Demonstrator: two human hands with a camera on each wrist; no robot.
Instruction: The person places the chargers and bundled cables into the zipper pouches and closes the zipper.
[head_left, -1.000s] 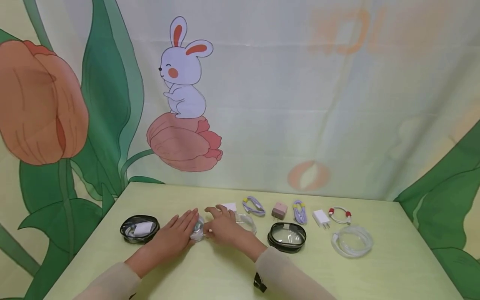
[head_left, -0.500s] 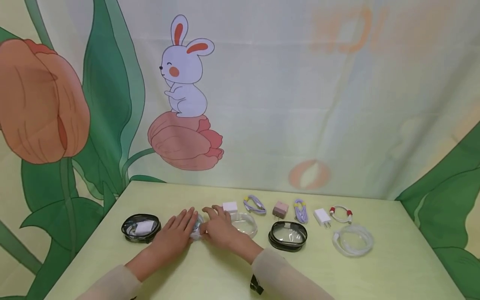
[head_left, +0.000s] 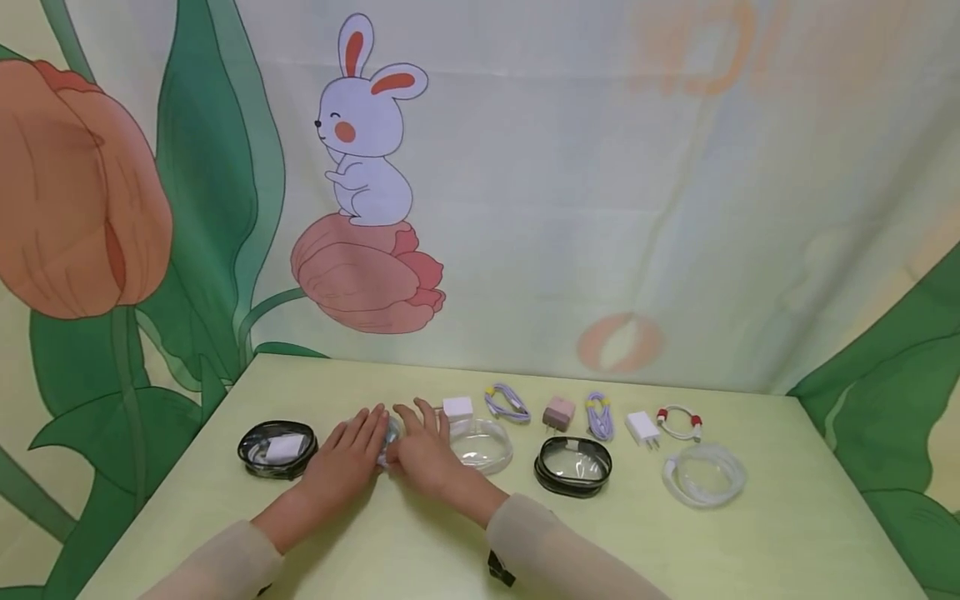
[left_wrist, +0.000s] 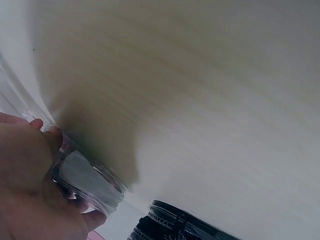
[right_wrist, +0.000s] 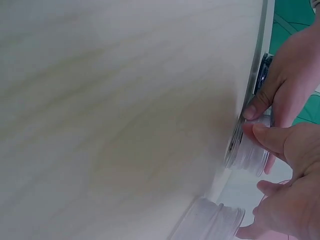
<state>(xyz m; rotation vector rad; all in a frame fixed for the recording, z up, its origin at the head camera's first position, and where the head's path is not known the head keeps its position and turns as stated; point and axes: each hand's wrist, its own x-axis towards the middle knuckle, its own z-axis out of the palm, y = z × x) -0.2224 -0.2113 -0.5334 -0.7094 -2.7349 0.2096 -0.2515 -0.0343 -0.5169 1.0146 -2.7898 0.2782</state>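
My left hand point(head_left: 341, 462) lies over a small clear zip pouch point(head_left: 392, 432), its thumb at the near side and its fingers along the far side. In the left wrist view something white shows inside the pouch point(left_wrist: 85, 177). At the pouch's right part, my right hand point(head_left: 427, 454) pinches the edge with thumb and forefinger, its other fingers raised. The right wrist view has both thumbs close together on the pouch point(right_wrist: 250, 150); the pinched spot itself is hidden. Just right of my right hand stands another clear-trimmed pouch point(head_left: 506, 454), beside a white charger point(head_left: 457, 408).
A black-trimmed pouch point(head_left: 255, 468) with a white charger inside lies left. Rightward are a black-trimmed pouch point(head_left: 573, 490) and a whitish pouch point(head_left: 705, 498). Behind them lie lilac cables point(head_left: 599, 417), a pink charger point(head_left: 558, 413), a white charger point(head_left: 642, 429) and a red-ended cable point(head_left: 680, 410).
My right hand has slid left along the pouch toward my left hand, uncovering more of the white charger and clear-trimmed pouch. The left hand stays on the pouch. The head view tilts slightly.
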